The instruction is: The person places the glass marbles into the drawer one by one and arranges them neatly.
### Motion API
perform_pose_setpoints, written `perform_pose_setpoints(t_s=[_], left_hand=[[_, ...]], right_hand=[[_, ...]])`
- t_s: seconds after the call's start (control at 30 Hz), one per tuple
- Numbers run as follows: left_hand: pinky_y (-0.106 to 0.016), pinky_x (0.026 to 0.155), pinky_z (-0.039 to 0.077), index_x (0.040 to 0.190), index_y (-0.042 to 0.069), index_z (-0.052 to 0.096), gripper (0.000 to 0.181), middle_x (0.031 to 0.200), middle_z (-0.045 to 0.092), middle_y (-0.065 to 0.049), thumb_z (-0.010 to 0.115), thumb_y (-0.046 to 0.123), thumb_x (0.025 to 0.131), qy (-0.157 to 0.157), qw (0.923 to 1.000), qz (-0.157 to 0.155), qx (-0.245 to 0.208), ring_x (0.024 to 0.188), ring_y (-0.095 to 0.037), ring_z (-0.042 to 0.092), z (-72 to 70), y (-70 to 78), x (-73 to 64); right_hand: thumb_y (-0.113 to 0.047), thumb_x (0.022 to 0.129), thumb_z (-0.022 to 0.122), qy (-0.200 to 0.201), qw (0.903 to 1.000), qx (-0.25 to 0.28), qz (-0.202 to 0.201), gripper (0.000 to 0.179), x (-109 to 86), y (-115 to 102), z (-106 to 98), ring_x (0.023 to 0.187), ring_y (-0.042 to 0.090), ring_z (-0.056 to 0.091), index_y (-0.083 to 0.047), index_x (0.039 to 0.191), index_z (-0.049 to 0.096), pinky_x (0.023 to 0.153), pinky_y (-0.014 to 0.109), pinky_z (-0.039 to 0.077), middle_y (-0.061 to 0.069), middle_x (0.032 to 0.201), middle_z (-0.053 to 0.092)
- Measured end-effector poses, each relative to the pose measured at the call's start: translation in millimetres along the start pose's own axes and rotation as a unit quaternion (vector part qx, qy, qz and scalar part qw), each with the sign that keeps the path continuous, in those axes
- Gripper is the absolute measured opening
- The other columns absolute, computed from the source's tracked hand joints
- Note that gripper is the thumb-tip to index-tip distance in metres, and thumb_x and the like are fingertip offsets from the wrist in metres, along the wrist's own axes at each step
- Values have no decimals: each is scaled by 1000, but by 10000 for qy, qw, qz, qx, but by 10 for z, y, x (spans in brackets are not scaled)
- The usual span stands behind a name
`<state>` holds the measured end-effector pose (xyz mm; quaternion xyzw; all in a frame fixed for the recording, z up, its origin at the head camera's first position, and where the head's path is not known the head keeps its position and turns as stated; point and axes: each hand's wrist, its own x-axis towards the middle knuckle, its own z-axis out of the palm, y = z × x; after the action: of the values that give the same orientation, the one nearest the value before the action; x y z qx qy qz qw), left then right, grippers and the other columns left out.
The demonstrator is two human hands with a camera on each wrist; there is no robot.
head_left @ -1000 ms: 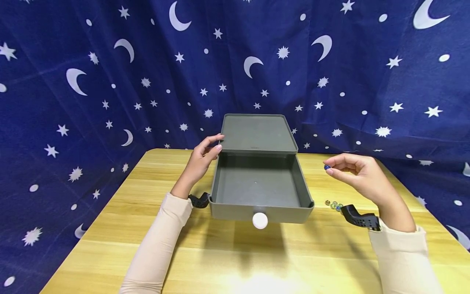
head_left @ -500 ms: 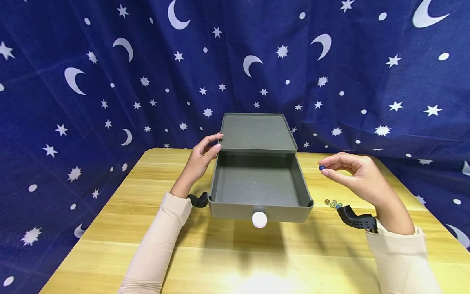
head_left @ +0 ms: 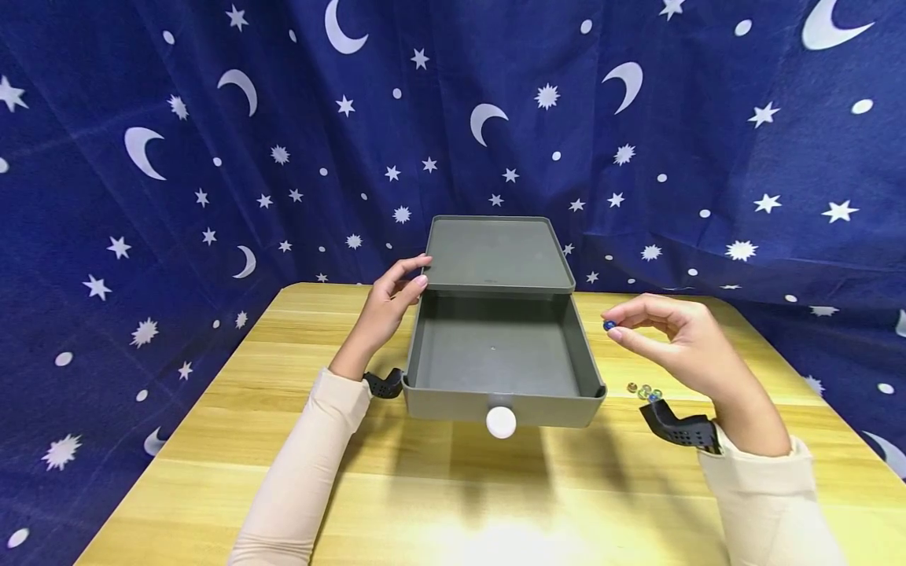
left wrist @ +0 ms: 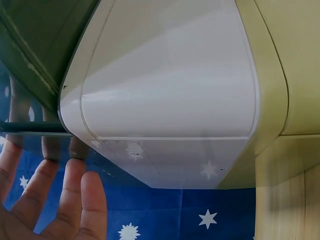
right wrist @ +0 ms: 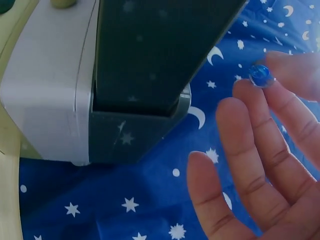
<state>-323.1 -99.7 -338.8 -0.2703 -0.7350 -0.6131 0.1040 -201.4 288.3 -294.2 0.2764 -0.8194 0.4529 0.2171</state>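
A blue glass marble (head_left: 609,325) is pinched between the thumb and fingertips of my right hand (head_left: 679,338), held above the table right of the box. In the right wrist view the same marble (right wrist: 260,75) shows clearly between the fingertips, with the other fingers spread below it. A grey drawer box (head_left: 499,251) stands mid-table, its drawer (head_left: 495,406) pulled out toward me. The drawer has a round white knob (head_left: 501,422). My left hand (head_left: 382,310) rests against the box's upper left side. In the left wrist view its fingers (left wrist: 92,205) reach up along the box wall.
Several glass marbles (head_left: 644,391) lie on the wooden table (head_left: 297,472), right of the drawer and beside the right wrist camera (head_left: 675,428). Behind the table hangs a blue curtain (head_left: 354,141) with white moons and stars.
My right hand has moved left toward the drawer, carrying the blue marble. The left hand and the box have stayed in place.
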Motion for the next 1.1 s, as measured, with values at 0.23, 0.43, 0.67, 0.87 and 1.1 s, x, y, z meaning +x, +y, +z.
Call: perform_pose_setpoints(t_s=[0.23,0.43,0.67,0.87,1.1], left_hand=[[-46,102,53,151,1,58,45,166,49,-13,56,17,110,19,10000,-28,4,125,-33,60,0,1,-3],[-46,101,53,151,1,58,45,165,49,-12,56,18,110,8,10000,-29,12,125,-33,60,5,7,1],[-50,103,53,152,2,58,45,166,48,-11,55,17,110,-24,10000,-50,29,126,-34,60,1,6,3],[-45,103,53,152,1,58,45,165,49,-11,56,17,109,-16,10000,-38,9,125,-33,60,-3,-2,8],[-38,98,53,152,2,58,45,165,50,-11,56,18,110,5,10000,-25,5,124,-31,60,2,7,6]], right_hand=[[24,83,73,21,9999,90,-97,30,8,-42,85,88,2,70,3,103,79,89,12,50,-12,97,79],[25,82,73,184,9992,341,-44,30,20,-66,161,90,4,71,4,103,79,88,13,51,-11,98,79],[25,83,72,249,9970,733,-5,30,42,-98,251,88,6,71,5,103,80,84,14,52,-7,97,80],[14,89,77,138,9984,540,27,20,45,-104,303,83,7,68,2,105,81,79,16,51,-4,93,80],[14,88,77,132,9989,382,255,22,45,-140,379,76,10,58,-1,104,82,69,22,45,-7,81,70]])
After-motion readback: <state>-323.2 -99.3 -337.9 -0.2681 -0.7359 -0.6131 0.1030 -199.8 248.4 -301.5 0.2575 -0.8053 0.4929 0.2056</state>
